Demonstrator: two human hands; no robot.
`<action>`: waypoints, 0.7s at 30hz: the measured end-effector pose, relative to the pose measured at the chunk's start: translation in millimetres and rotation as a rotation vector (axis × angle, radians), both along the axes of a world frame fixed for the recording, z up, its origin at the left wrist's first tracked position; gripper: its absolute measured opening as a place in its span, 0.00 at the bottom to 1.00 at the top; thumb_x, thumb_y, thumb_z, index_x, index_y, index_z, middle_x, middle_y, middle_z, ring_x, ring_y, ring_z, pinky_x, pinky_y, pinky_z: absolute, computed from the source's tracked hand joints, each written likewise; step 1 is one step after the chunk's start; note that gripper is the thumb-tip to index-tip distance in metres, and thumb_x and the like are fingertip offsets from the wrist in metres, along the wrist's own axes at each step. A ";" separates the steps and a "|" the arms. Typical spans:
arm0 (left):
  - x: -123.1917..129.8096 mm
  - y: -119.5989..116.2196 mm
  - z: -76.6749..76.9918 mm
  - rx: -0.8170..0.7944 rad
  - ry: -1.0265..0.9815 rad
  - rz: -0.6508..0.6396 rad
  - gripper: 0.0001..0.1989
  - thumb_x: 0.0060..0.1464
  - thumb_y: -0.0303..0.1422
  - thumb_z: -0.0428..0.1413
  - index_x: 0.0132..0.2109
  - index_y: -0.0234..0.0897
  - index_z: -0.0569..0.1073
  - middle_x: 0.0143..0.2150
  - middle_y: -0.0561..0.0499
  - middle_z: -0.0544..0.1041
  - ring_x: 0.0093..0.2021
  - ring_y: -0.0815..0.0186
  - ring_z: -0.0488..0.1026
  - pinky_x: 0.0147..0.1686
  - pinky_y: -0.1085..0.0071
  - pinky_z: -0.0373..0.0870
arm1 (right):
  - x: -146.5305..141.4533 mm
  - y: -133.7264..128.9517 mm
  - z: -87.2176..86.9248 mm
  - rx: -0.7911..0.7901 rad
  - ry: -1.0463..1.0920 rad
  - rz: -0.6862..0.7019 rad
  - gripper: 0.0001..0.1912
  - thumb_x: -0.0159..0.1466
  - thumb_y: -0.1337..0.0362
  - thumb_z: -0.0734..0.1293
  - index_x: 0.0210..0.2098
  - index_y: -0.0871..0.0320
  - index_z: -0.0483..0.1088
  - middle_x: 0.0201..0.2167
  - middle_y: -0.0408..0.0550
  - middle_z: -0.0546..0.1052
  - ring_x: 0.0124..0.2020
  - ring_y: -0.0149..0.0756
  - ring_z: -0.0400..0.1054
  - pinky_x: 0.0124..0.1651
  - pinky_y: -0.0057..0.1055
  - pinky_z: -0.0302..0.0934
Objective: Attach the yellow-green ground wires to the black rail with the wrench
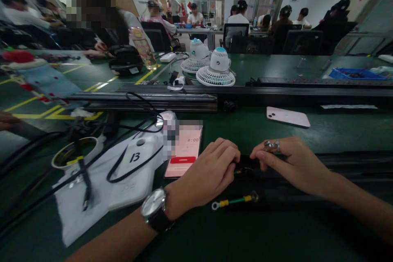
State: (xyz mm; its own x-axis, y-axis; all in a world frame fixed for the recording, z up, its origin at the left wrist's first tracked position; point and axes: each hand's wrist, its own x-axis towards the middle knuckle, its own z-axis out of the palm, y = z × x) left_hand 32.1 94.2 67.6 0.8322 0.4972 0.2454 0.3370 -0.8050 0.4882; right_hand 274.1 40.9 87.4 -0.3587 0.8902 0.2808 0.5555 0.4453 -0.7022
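My left hand (215, 168), with a watch (153, 203) on its wrist, is closed above the dark strips at the table's near side; what its curled fingers hold, if anything, is hidden. Facing it, my right hand (282, 159) wears a silver ring and has its thumb and fingers pinched together; nothing can be made out between them. Below both hands lies a short green-and-yellow wire (235, 202) with a ring terminal. A second small wire end (244, 170) shows between the hands. A lit phone (186, 147) is beside my left hand.
A pink phone (287, 116) lies beyond my right hand. At left are a white power bank (135, 180), black cables, paper (73, 213) and a tape roll (75, 153). Metal rails (153, 101) cross behind, with two white fans (215, 67) beyond. People sit at tables farther back.
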 end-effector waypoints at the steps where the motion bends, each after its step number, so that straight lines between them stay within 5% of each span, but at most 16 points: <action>1: 0.1 0.0 -0.3 0.001 0.003 0.001 0.06 0.65 0.23 0.46 0.46 0.37 0.63 0.50 0.47 0.68 0.50 0.60 0.63 0.50 0.60 0.66 | -0.5 -0.1 -0.6 0.006 0.008 0.004 0.18 0.74 0.64 0.62 0.28 0.57 0.73 0.30 0.41 0.79 0.31 0.32 0.74 0.36 0.29 0.61; 21: 0.1 0.2 -3.0 0.010 0.039 -0.024 0.06 0.67 0.26 0.45 0.48 0.37 0.64 0.52 0.46 0.67 0.51 0.60 0.63 0.50 0.60 0.67 | -2.5 1.8 -4.8 0.011 0.004 0.059 0.15 0.74 0.67 0.62 0.33 0.57 0.75 0.28 0.38 0.77 0.30 0.28 0.72 0.35 0.25 0.60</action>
State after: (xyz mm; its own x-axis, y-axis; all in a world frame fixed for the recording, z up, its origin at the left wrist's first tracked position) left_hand 32.2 94.4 64.7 0.8528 0.4748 0.2173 0.3364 -0.8179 0.4668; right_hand 271.6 42.8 82.5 -0.4094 0.8643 0.2921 0.5253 0.4851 -0.6991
